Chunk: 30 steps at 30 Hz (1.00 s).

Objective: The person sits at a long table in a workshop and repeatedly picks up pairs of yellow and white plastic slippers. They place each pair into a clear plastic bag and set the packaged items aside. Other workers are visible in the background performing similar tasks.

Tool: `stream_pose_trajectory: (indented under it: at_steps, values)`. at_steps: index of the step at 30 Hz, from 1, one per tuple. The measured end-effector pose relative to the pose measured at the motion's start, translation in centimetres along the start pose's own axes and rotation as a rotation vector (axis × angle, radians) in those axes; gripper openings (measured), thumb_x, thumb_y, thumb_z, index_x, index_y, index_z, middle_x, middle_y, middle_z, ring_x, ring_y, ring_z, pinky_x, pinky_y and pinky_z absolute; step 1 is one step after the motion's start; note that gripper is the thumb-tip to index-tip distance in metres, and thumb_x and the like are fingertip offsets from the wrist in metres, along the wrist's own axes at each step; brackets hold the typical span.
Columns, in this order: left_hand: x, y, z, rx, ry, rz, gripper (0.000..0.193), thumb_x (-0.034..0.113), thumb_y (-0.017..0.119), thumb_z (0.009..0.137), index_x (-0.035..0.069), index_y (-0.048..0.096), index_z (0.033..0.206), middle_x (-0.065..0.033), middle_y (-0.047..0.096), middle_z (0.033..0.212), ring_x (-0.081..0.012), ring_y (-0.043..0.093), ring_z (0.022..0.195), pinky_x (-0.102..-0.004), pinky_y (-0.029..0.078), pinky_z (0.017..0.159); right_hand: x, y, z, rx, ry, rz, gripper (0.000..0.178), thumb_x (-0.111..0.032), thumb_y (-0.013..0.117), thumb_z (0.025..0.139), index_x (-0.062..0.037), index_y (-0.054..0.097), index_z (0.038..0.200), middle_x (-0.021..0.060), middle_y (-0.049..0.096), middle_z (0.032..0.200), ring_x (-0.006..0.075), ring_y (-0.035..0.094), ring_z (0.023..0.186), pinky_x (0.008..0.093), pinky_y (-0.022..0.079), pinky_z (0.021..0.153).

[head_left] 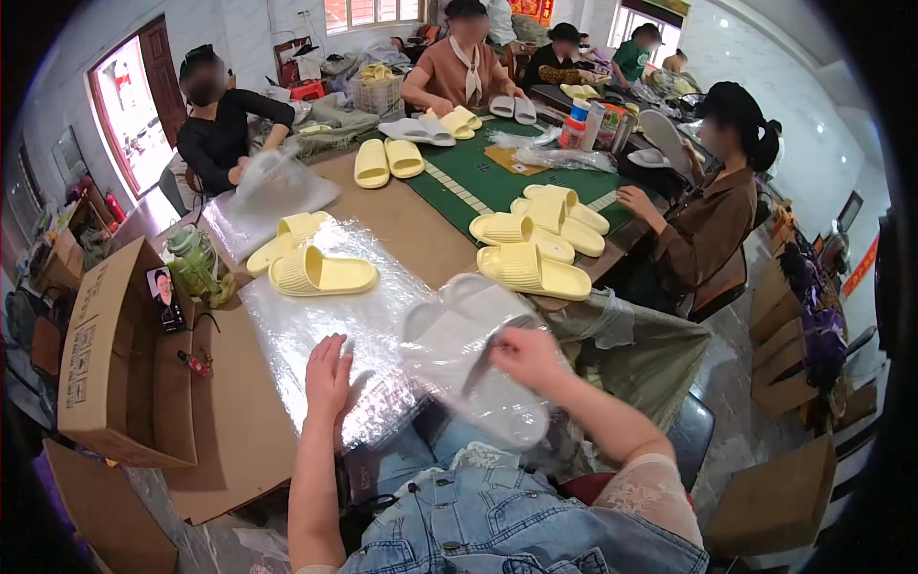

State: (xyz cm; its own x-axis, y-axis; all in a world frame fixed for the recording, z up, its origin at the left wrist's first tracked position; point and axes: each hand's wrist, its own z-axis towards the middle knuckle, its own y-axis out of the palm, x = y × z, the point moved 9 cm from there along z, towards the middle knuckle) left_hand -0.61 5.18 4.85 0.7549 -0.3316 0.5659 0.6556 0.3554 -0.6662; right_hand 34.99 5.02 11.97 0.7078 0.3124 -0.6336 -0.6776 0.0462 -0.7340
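My right hand (526,361) is closed on a clear plastic bag with a pair of light grey slippers (507,411) in it, held tilted over the near table edge and my lap. My left hand (328,375) lies with its fingers stretched out on a shiny stack of clear plastic bags (273,335), holding nothing. Beyond it on the stack sits a yellow slipper (335,275) with a ribbed strap, and its mate (287,237) lies partly behind it. Several more yellow slippers (535,271) stand grouped at the table's right edge, just past the bagged pair.
A cardboard box (110,354) stands at the left, with a phone (165,298) and a green jar (196,263) beside it. Several co-workers sit around the table; one at the right holds a grey slipper (665,134). Green sacking (636,354) hangs at the right.
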Motion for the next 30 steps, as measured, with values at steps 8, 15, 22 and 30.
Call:
stream_pose_trajectory:
  at_steps: [8, 15, 22, 30]
  values:
    - [0.4, 0.2, 0.0, -0.028, 0.034, 0.058, 0.035, 0.027, 0.055, 0.096, 0.002, 0.066, 0.119, -0.021, 0.063, 0.128, -0.0419, 0.053, 0.123, -0.0487, 0.04, 0.107, 10.4, -15.1, -4.2, 0.104, 0.255, -0.232, 0.029, -0.029, 0.07, 0.079, -0.0002, 0.065, 0.078, 0.0159, 0.064, 0.067, 0.0292, 0.063, 0.06, 0.0388, 0.049, 0.058]
    - [1.0, 0.3, 0.3, -0.02, 0.079, 0.061, 0.029, 0.022, 0.058, 0.095, 0.002, 0.069, 0.113, -0.0203, 0.063, 0.126, -0.0406, 0.055, 0.121, -0.0482, 0.041, 0.106, 24.8, -20.6, -13.0, 0.076, 0.589, -0.493, 0.031, -0.029, 0.069, 0.075, 0.0014, 0.069, 0.081, 0.0172, 0.065, 0.067, 0.0261, 0.064, 0.063, 0.0429, 0.049, 0.062]
    - [1.1, 0.3, 0.4, -0.014, 0.068, 0.046, 0.028, 0.021, 0.059, 0.094, 0.002, 0.069, 0.111, -0.02, 0.063, 0.125, -0.0396, 0.056, 0.12, -0.0473, 0.042, 0.105, 32.4, -10.5, -17.5, -0.167, 0.642, -0.735, 0.032, -0.031, 0.068, 0.074, -0.0017, 0.073, 0.086, 0.0223, 0.071, 0.094, 0.0408, 0.069, 0.086, 0.051, 0.054, 0.081]
    - [1.6, -0.4, 0.2, -0.018, 0.039, 0.052, 0.026, 0.021, 0.059, 0.094, 0.002, 0.068, 0.111, -0.0189, 0.063, 0.124, -0.0396, 0.056, 0.119, -0.0471, 0.042, 0.104, 23.3, -12.3, -8.5, 0.177, 0.381, -0.479, 0.019, -0.024, 0.065, 0.089, -0.0072, 0.066, 0.098, 0.0146, 0.07, 0.087, 0.0365, 0.068, 0.083, 0.0474, 0.054, 0.073]
